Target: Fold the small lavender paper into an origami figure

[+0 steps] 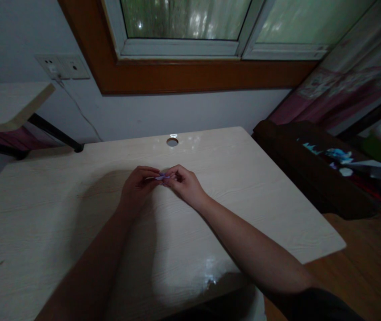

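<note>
Between my two hands is a small, light purple piece (162, 177), perhaps folded paper; its exact kind is too small to make out. My left hand (139, 185) pinches it from the left with thumb and fingertips. From the right, my right hand (184, 183) pinches its other side, the fingers curled. The fingertips of both hands nearly meet around the piece and hide part of it. Both hands are just over the middle of the pale wooden desk (230, 178), and their shadows fall to the left.
A round cable hole (172, 141) lies near the desk's back edge. At left, a raised shelf (13, 104) stands on black legs. A white cord (80, 111) hangs from the wall socket (62, 67). Right of the desk is a dark wooden piece of furniture (297, 165) with assorted things on it.
</note>
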`<state>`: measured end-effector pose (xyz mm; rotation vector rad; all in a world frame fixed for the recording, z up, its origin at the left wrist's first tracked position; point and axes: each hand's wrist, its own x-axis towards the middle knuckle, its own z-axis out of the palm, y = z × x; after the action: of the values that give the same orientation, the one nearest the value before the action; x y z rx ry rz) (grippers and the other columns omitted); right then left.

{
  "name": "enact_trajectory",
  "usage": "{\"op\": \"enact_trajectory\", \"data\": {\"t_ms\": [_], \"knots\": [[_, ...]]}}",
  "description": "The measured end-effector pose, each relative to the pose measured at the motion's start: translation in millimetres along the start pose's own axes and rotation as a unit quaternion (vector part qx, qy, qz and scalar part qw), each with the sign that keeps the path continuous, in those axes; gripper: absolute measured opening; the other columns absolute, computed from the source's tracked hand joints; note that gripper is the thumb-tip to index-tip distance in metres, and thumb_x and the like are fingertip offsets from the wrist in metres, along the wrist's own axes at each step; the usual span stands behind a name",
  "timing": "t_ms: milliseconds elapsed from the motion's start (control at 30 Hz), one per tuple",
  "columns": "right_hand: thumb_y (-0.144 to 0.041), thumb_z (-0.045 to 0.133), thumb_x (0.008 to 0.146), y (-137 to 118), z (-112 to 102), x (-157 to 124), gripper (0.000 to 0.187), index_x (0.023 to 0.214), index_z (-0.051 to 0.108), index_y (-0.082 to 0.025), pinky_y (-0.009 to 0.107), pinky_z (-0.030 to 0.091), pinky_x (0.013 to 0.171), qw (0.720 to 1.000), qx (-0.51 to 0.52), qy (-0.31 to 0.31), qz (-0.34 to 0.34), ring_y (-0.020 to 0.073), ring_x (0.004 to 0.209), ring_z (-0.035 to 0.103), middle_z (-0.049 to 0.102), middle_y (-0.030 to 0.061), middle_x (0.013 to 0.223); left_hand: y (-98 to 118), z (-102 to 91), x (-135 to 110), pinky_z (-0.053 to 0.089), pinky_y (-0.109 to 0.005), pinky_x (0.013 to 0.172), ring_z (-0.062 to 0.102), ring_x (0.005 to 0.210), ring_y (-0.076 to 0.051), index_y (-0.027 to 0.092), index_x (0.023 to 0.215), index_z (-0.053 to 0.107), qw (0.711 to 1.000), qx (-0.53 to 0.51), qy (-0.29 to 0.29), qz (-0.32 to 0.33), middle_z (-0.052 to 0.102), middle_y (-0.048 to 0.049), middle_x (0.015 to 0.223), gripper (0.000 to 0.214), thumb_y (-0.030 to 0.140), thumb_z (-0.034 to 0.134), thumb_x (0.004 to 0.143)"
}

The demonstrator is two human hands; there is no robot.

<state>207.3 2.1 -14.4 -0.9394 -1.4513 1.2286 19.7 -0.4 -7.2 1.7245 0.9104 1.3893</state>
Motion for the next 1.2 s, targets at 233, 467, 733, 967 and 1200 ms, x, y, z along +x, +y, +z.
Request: {"op": "enact_trajectory", "data": {"t_ms": [233, 467, 733, 967, 1200], "knots": [[-0.035, 0.074, 0.08, -2, 0, -1, 0.019, 0.084, 0.063, -0.02, 0.026, 0.044, 0.061, 0.998, -0.062, 0.015, -0.011, 0.012, 0.065, 0.058, 0.065, 0.0, 0.075, 7, 3.1, -2, 0.06, -0.032, 0.085, 0.064, 0.098, -0.017, 0.024, 0.097, 0.07, 0.998, 0.057, -0.009, 0.021, 0.062, -0.0053, 0.107, 0.016, 0.027, 0.074, 0.081], [-0.035, 0.074, 0.079, -3, 1, -1, 0.019, 0.082, 0.064, -0.019, 0.025, 0.043, 0.059, 0.997, -0.066, 0.018, -0.024, 0.0109, 0.061, 0.054, 0.063, -0.0006, 0.072, 15, 3.8, 0, 0.059, -0.031, 0.083, 0.065, 0.095, -0.017, 0.022, 0.093, 0.07, 0.992, 0.113, -0.001, 0.046, 0.065, -0.0055, 0.102, 0.011, 0.026, 0.072, 0.083], [-0.034, 0.072, 0.082, -2, 1, -3, 0.016, 0.081, 0.066, -0.019, 0.024, 0.046, 0.062, 0.98, -0.157, 0.068, -0.1, 0.0123, 0.066, 0.059, 0.064, 0.0002, 0.074, 11, 4.8, -2, 0.06, -0.034, 0.086, 0.065, 0.099, -0.017, 0.023, 0.1, 0.068, 0.994, 0.081, -0.001, 0.075, 0.063, -0.0061, 0.106, 0.015, 0.022, 0.07, 0.085], [-0.025, 0.065, 0.089, -11, -2, -4, 0.008, 0.082, 0.063, -0.021, 0.028, 0.05, 0.07, 0.937, -0.252, 0.071, -0.23, 0.0151, 0.076, 0.063, 0.067, 0.0035, 0.082, 11, 4.7, -1, 0.057, -0.039, 0.092, 0.064, 0.103, -0.019, 0.023, 0.102, 0.066, 0.985, 0.133, 0.002, 0.109, 0.064, -0.0073, 0.109, 0.017, 0.02, 0.069, 0.085], [-0.021, 0.06, 0.092, -11, -2, -6, 0.006, 0.085, 0.06, -0.021, 0.03, 0.051, 0.074, 0.914, -0.287, 0.057, -0.281, 0.0157, 0.083, 0.063, 0.067, 0.0051, 0.088, 12, 4.7, -1, 0.057, -0.036, 0.087, 0.065, 0.096, -0.017, 0.022, 0.1, 0.066, 0.964, 0.22, 0.012, 0.147, 0.067, -0.0049, 0.102, 0.016, 0.019, 0.07, 0.084]]}}
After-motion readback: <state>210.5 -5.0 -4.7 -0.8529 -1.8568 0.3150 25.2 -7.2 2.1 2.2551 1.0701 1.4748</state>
